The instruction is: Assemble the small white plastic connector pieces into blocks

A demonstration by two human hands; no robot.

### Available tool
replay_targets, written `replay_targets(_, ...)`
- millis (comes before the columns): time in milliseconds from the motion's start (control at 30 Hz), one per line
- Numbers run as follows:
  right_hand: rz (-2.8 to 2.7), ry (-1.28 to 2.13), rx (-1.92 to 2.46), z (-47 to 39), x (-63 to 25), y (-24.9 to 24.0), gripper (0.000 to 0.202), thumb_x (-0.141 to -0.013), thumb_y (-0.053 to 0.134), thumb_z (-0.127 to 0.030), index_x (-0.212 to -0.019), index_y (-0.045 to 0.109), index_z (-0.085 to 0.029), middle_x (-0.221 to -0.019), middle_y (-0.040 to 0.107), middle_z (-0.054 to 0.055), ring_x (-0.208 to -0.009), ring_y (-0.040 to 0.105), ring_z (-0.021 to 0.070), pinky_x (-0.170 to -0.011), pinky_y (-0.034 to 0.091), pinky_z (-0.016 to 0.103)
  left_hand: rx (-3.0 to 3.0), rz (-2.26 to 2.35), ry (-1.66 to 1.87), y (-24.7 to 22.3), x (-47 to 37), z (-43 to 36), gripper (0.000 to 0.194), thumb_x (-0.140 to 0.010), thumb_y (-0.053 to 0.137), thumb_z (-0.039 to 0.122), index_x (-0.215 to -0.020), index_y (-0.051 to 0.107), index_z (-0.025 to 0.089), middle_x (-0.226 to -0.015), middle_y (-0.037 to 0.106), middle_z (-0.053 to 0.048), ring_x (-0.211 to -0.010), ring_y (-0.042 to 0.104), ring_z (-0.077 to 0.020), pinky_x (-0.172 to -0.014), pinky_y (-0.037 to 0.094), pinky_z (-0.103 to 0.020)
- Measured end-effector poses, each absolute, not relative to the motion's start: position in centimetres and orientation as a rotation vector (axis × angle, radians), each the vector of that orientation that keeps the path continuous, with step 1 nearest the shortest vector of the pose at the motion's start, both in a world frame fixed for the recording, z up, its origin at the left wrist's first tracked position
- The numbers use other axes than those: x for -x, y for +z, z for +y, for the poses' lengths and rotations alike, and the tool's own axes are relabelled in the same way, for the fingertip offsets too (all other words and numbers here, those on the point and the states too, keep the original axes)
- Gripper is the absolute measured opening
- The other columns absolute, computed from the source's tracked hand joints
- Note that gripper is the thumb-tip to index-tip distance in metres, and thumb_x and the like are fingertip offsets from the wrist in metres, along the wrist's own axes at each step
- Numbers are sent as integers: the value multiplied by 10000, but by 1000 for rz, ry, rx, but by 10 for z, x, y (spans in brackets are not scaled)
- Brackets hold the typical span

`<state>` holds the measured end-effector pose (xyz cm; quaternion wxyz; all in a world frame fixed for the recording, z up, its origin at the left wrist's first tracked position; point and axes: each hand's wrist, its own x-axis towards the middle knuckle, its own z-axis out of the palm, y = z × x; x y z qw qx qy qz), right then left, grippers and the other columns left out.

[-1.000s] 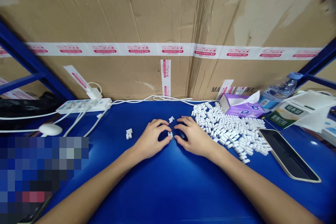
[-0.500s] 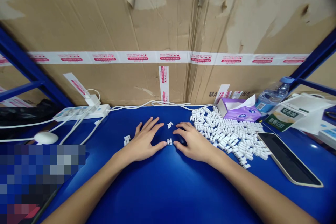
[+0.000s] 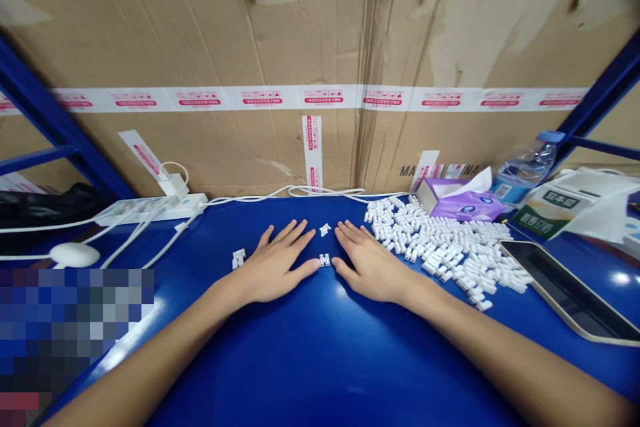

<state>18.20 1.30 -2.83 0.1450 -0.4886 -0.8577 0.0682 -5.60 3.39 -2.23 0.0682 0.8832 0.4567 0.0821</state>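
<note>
My left hand [image 3: 280, 263] lies flat on the blue table [image 3: 300, 353] with its fingers spread and nothing in it. Opposite it, my right hand [image 3: 370, 260] also rests flat, fingers stretched out. Between the two thumbs sit small white connectors [image 3: 325, 260], side by side. A little farther back, between the fingertips, is another small white piece [image 3: 325, 229]. More white pieces [image 3: 239, 257] lie just left of my left hand. A large heap of white connectors [image 3: 440, 240] spreads to the right of my right hand.
Behind the heap stand a purple tissue pack [image 3: 465, 203], a water bottle [image 3: 525, 170] and a green-and-white carton [image 3: 547, 210]. A phone [image 3: 575, 290] lies at the right. A power strip [image 3: 150, 209] with white cables is at the left. Cardboard [image 3: 225, 27] closes off the back.
My right hand has flattened from a curled pose, its fingers now straight. My left hand stays spread nearly in place. The view has shifted slightly.
</note>
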Motion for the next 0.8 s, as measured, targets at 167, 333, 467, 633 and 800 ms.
replay_targets(167, -2465, 211, 1379, 15, -184, -30, 642, -997, 444, -396, -1509, 435, -8, -1587, 362, 259, -1516, 290, 355, -1223, 273, 574, -2583, 1412, 329, -19, 54, 38, 527, -1064, 306, 512, -1523, 461, 306, -1627, 396, -75, -1524, 306, -316, -1206, 174, -636)
replay_targets(333, -2494, 201, 1390, 17, -184, -28, 644, -998, 445, -392, -1517, 425, -9, -1598, 350, 257, -1521, 273, 362, -1228, 261, 571, -2722, 1253, 477, -17, 49, 43, 471, -1044, 376, 320, -1498, 488, 268, -1601, 444, -76, -1474, 392, -286, -1161, 309, -548)
replay_targets(467, -2495, 215, 1389, 17, -184, -28, 671, -997, 445, -392, -1536, 384, 3, -1599, 353, 251, -1518, 276, 368, -1229, 264, 569, -2779, 1094, 449, -17, 47, 46, 506, -1034, 371, 244, -1535, 433, 260, -1606, 437, -69, -1471, 404, -239, -1154, 327, -470)
replay_targets(633, -2489, 211, 1381, 16, -184, -28, 674, -996, 446, -394, -1535, 382, 5, -1593, 362, 257, -1515, 289, 364, -1226, 271, 572, -2792, 1124, 476, -16, 49, 48, 456, -1014, 413, 216, -1447, 547, 271, -1480, 593, -63, -1373, 512, -253, -1080, 356, -478)
replay_targets(800, -2531, 210, 1398, 16, -184, -25, 681, -1008, 430, -405, -1543, 369, 12, -1607, 342, 246, -1523, 268, 361, -1241, 251, 551, -2826, 1197, 550, -13, 54, 53, 337, -990, 467, 188, -1216, 708, 253, -1262, 731, -56, -1205, 611, -267, -997, 377, -480)
